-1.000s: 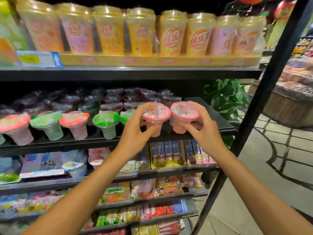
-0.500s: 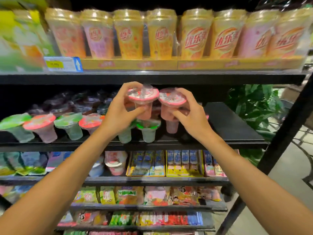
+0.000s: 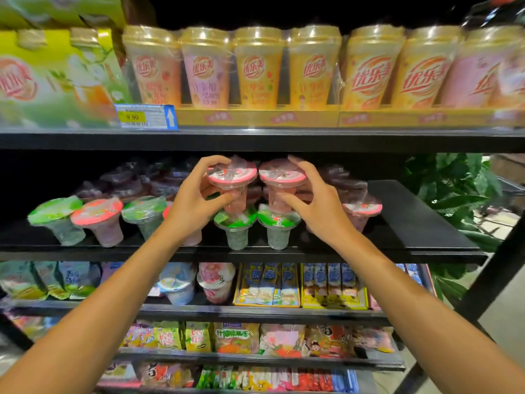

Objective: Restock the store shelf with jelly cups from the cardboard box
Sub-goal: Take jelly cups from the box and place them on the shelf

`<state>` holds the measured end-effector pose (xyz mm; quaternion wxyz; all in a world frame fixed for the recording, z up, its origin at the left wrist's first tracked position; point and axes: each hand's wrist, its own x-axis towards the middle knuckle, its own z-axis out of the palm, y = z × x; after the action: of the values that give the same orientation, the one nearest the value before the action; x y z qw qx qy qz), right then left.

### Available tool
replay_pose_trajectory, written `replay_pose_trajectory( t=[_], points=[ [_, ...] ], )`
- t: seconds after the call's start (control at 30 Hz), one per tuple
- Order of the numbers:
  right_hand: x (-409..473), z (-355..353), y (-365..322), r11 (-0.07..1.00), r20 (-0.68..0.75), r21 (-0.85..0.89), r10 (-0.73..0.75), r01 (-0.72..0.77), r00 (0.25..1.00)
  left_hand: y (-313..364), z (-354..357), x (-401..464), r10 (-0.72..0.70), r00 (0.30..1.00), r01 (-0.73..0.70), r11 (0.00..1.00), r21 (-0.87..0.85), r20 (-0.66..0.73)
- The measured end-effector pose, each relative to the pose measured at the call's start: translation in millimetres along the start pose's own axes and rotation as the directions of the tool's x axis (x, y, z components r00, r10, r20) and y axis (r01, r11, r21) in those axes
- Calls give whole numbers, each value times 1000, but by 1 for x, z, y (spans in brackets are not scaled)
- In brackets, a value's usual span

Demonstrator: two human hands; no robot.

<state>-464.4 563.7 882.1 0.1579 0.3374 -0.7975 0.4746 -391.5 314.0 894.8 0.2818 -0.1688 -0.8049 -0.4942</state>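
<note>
Pink-lidded jelly cups, one pinched in the left hand [image 3: 193,206] and one [image 3: 282,183] in the right hand [image 3: 318,211], fingers curled round each, sit mid-frame atop the green-lidded cups [image 3: 235,226], likely stacking because the shelf [image 3: 412,217] front row is full.

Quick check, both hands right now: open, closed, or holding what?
Left hand: holding a pink-lidded jelly cup.
Right hand: holding another pink-lidded cup.
</note>
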Motion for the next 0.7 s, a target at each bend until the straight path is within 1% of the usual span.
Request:
replay_pose_trajectory(
  t=[0.13, 0.27, 0.4, 0.5, 0.6, 0.7],
  points=[
    [-2, -1, -1, 1000, 0, -8, 21, -21, 1000, -8, -4, 1, -40, 999, 39, 999, -32, -16],
    [-3, -2, 2, 999, -12, 29, 32, -32, 999, -10, -2, 3, -26, 1000, 26, 999, -32, -7],
    [-1, 1, 3, 1000, 10, 11, 25, -25, 1000, -10, 0, 7, -26, 998, 25, 1000, 12, 52],
    [-1, 5, 6, 998, 26, 46, 37, -38, 999, -8, 0, 8, -42, 995, 41, 999, 22, 88],
    [-3, 7, 6, 996, 10, 86, 35, -36, 999, -9, 1, 5, -47, 996, 46, 999, 5, 74],
    [-1, 5, 5, 996, 24, 82, 24, -26, 999, -11, -3, 3, -36, 997, 36, 999, 9, 66]
  ],
)
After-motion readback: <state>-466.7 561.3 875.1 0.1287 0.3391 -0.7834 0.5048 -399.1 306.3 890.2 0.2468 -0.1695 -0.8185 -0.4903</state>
